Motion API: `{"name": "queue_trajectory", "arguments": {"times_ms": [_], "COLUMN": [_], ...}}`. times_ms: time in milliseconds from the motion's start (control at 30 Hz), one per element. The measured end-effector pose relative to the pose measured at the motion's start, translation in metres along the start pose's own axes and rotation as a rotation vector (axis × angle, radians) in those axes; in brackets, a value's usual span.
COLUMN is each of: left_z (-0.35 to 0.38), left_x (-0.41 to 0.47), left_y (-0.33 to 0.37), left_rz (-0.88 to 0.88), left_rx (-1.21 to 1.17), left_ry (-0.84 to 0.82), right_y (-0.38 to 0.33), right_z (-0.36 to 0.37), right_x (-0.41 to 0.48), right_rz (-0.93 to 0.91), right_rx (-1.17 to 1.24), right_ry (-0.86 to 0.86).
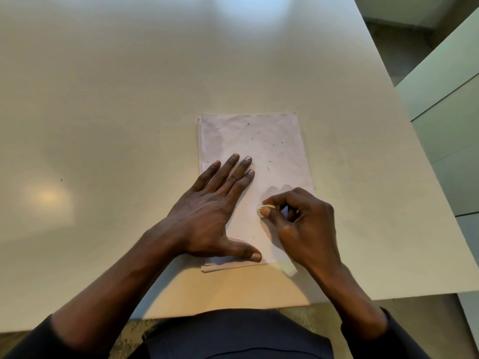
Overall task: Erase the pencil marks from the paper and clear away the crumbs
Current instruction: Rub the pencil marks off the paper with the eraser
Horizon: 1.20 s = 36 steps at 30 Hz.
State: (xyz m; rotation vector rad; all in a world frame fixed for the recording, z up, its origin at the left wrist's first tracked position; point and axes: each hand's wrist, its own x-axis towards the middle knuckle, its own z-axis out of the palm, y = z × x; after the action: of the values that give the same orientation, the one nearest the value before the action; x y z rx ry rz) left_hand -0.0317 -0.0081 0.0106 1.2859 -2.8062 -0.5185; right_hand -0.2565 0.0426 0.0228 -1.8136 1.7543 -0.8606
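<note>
Rubbing w/ eraser [262, 210] pinched in curled right hand [303, 224], on paper [272, 141] beneath it. Left hand [207, 211] flat, fingers straight, pins sheet just beside eraser. Dark crumbs [269, 168] lie beyond both hands. Suggest short light strokes away from left hand so sheet won't buckle; sweep crumbs afterwards.

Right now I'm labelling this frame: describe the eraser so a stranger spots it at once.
On the pale table lies a stack of paper. Near its right edge the right hand pinches a whitish eraser. Unlike the dark crumbs scattered on the sheet, it is a pale lump.
</note>
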Motion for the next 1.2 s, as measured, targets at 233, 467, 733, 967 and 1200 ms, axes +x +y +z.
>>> {"name": "queue_trajectory", "arguments": {"times_ms": [233,467,733,967,1200], "left_z": [0.001,0.0,0.0,0.0,0.0], "left_x": [-0.001,-0.001,0.0,0.0,0.001], "left_y": [0.001,0.001,0.001,0.001,0.001], "left_rz": [0.003,0.002,0.002,-0.008,-0.008], "left_rx": [-0.012,-0.004,0.001,0.015,0.014], "left_ry": [-0.001,0.002,0.015,-0.007,-0.005], "right_y": [0.018,0.01,0.027,0.008,0.018], "right_z": [-0.02,-0.013,-0.034,-0.015,-0.025], "right_x": [-0.006,0.0,-0.01,-0.022,-0.027], "right_rz": [0.049,-0.011,0.05,-0.032,0.021], "right_rx": [0.026,0.022,0.075,0.031,0.01], "right_ry": [-0.031,-0.06,-0.063,-0.11,0.003]}}
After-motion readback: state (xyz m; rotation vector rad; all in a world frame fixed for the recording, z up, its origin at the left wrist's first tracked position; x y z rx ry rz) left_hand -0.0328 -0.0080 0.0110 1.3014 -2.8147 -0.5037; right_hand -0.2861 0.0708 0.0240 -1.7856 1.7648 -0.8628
